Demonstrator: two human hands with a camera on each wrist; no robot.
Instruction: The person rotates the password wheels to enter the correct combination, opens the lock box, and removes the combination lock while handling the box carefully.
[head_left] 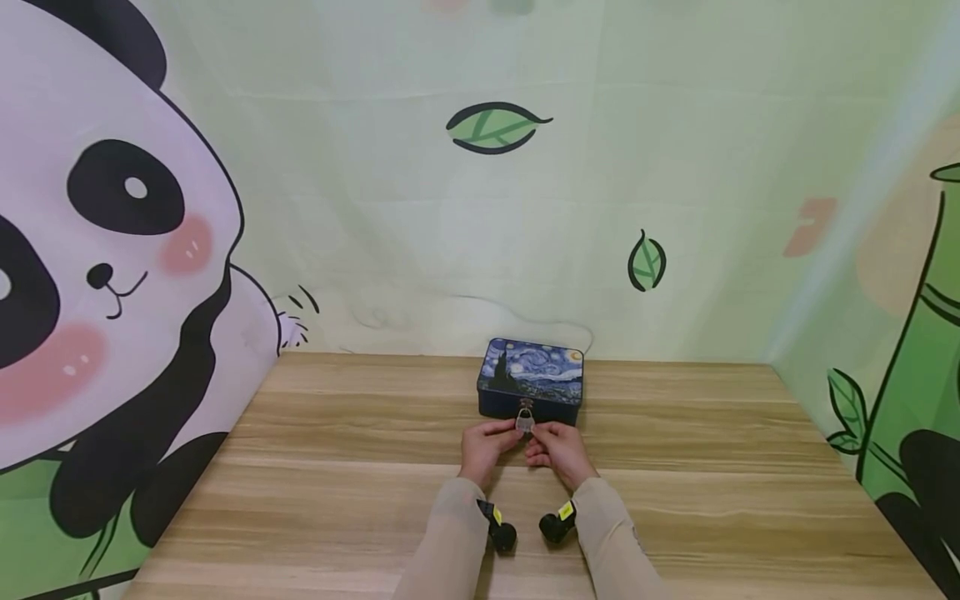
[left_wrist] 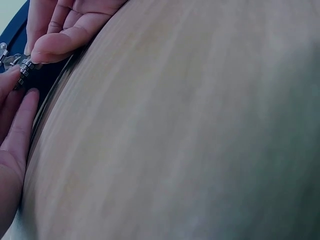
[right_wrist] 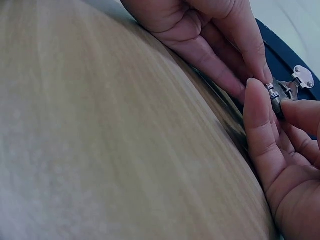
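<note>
A dark blue tin box [head_left: 531,368] with a swirling night-sky picture on its lid sits near the back of the table, lid down. At its front latch [right_wrist: 303,76] hangs a small silver combination padlock [head_left: 525,423]. Number dials on the padlock [right_wrist: 274,97] face the person in both wrist views. My left hand [head_left: 482,451] pinches the padlock's left side between thumb and fingers. From the other side my right hand [head_left: 566,452] pinches it too, thumb and fingertips at the dials. Fingertips cover part of the padlock [left_wrist: 25,70].
The wood-grain table [head_left: 360,500] spreads around the box and hands. Behind it hangs a pale green cloth [head_left: 360,208] printed with leaves and a panda. Each sleeve carries a black wrist camera [head_left: 501,533]. A thin cable [head_left: 540,320] runs along the cloth behind the box.
</note>
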